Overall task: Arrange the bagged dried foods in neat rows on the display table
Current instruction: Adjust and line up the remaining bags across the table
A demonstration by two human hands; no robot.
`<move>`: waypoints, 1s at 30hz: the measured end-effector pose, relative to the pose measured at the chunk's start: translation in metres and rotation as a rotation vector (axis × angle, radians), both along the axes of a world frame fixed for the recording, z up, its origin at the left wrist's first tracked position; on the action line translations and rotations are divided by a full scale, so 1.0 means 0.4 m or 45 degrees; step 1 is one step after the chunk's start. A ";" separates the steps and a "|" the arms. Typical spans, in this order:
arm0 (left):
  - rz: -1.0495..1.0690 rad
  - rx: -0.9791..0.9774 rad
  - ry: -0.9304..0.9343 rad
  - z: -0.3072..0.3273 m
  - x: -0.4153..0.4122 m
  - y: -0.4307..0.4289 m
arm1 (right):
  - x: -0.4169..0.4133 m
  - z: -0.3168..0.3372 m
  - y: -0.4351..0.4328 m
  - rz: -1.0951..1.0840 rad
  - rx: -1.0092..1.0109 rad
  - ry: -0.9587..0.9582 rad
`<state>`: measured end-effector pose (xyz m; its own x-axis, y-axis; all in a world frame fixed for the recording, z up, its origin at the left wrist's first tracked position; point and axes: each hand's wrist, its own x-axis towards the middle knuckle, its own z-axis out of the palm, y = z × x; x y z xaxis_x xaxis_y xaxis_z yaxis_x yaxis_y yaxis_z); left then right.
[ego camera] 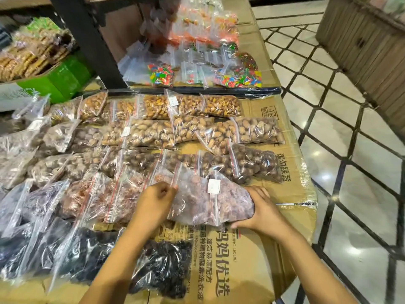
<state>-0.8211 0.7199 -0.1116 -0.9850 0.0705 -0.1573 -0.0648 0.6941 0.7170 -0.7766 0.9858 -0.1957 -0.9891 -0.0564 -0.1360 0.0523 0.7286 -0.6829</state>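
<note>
Both of my hands hold one clear zip bag of reddish-brown dried fruit (203, 200) with a white price label, low over the cardboard-covered display table (245, 255). My left hand (156, 199) pinches the bag's zip end. My right hand (260, 209) cups its right, bottom end. Left of it runs a row of similar reddish bags (105, 198). Behind lie rows of dark brown nut bags (241, 163), tan nut bags (153, 132) and golden nut bags (197, 106). In front lie bags of black dried fruit (162, 268).
Bags of colourful candy (162, 74) lie on cardboard at the back, beside a dark shelf post (92, 40). A green box of biscuits (59, 77) stands at the left. The table's right edge (311, 205) drops to a tiled floor; a wooden counter (368, 47) stands far right.
</note>
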 end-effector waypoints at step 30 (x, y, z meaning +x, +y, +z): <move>-0.951 -0.772 0.466 -0.153 0.128 -0.595 | 0.135 0.086 -0.573 0.303 0.398 -0.183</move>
